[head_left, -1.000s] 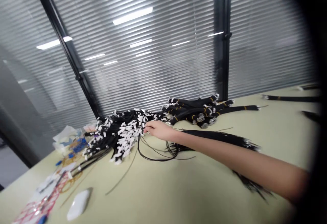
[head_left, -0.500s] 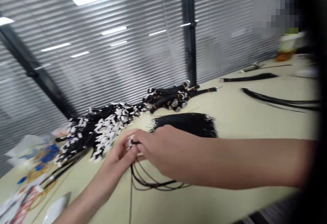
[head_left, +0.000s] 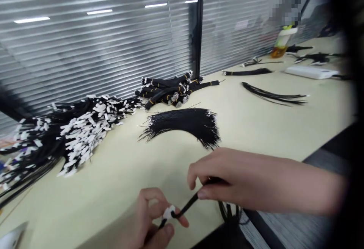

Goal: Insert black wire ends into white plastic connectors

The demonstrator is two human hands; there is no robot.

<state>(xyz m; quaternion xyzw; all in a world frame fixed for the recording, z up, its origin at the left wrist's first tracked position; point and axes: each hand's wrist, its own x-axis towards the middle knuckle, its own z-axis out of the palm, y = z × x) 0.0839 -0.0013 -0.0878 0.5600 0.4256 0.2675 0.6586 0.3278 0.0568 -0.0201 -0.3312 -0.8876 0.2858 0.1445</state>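
A small white connector (head_left: 168,212) with black wire at both ends sits at the fingers of my left hand (head_left: 150,218), low in the view. The thumb and fingers of that hand are closed about the wire beside it. My right hand (head_left: 220,177) pinches the black wire (head_left: 188,205) a short way up and to the right, so it runs taut between the two hands. Looped black wires (head_left: 229,212) hang beneath my right wrist, near the table's front edge. Beyond the hands lies a fanned bundle of loose black wires (head_left: 183,122) with bare metallic tips.
A large heap of black wires with white connectors (head_left: 85,131) spreads along the left. Yellow-banded black bundles (head_left: 167,90) are stacked by the blinds. Loose wires (head_left: 270,94), a white device (head_left: 311,72) and an amber-bottomed container (head_left: 280,46) stand further right.
Both hands have come down toward the table's front edge and moved apart, with the wire now stretched between them. The camera view has turned right and levelled.
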